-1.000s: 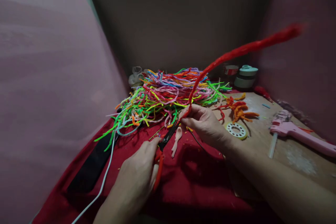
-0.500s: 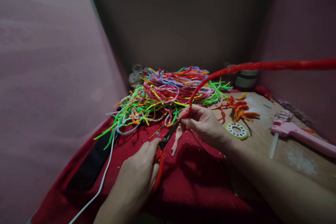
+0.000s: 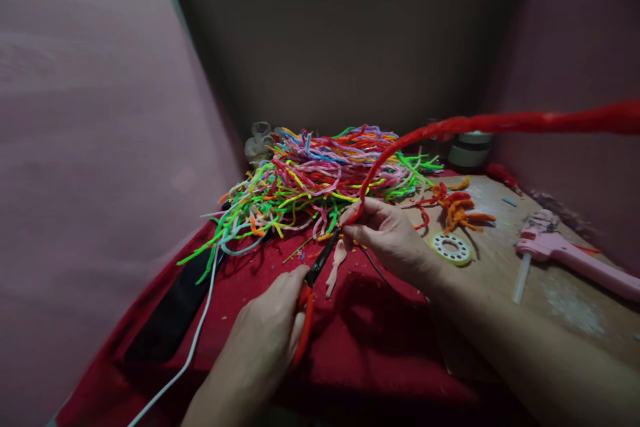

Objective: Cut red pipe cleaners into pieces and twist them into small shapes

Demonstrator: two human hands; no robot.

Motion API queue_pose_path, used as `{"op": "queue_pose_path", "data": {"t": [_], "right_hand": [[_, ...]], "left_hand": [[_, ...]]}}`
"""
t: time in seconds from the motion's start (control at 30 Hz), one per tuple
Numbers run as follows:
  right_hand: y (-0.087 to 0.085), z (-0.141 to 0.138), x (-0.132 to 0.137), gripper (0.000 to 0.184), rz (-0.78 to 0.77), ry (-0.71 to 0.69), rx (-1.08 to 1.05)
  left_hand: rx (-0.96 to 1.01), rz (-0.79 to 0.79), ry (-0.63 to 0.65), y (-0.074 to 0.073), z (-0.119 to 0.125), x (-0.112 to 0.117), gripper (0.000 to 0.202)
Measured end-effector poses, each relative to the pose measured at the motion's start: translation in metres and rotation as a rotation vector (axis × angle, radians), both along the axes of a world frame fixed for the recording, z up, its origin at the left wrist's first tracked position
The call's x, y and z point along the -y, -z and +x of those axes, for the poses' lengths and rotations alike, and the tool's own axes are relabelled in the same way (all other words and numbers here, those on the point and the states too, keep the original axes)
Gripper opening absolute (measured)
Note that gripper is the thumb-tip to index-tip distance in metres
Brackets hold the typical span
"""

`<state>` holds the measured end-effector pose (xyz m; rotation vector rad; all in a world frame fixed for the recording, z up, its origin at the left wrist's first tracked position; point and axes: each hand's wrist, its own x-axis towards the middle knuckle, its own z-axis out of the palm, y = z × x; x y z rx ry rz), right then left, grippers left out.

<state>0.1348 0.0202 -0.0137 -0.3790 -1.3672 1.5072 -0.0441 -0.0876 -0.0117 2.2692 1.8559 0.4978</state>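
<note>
My left hand [image 3: 265, 320] is closed round the handles of a pair of scissors [image 3: 307, 323] with red grips and dark blades. The blades point up and away, and their tips meet the lower end of a red pipe cleaner [image 3: 381, 163]. Between thumb and fingers, my right hand [image 3: 387, 237] pinches that pipe cleaner near its end. From there the fuzzy stem arches up and runs out past the right edge. Whether the blade tips are closed is too small to tell. Just below them, a pale pink pipe-cleaner piece [image 3: 336, 269] lies on the red cloth [image 3: 370, 347].
Behind my hands is a heap of multicoloured pipe cleaners [image 3: 320, 173]. To the right are a white-and-yellow tape roll [image 3: 451, 249], orange pipe-cleaner pieces [image 3: 460, 210] and a pink glue gun [image 3: 560, 247]. A dark phone-like slab [image 3: 167, 313] and white cable [image 3: 203, 323] lie left.
My left hand and the scissors have shifted very slightly to the right. The free part of the red pipe cleaner has moved a little near the right edge. My right hand keeps its pinch.
</note>
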Motion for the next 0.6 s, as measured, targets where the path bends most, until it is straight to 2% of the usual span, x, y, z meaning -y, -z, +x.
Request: {"op": "queue_pose_path", "data": {"t": [0.3,0.43,0.6], "right_hand": [[-0.001,0.002,0.003,0.012,0.014,0.032,0.05],[-0.002,-0.001,0.005,0.008,-0.046,0.065,0.049],[-0.005,-0.002,0.006,0.006,-0.084,0.102,0.076]], "left_hand": [[-0.013,0.038,0.007,0.009,0.0,-0.001,0.037],[0.008,0.083,0.025,0.014,0.001,-0.002,0.032],[0.047,0.059,0.018,0.014,0.006,-0.003,0.027]]}}
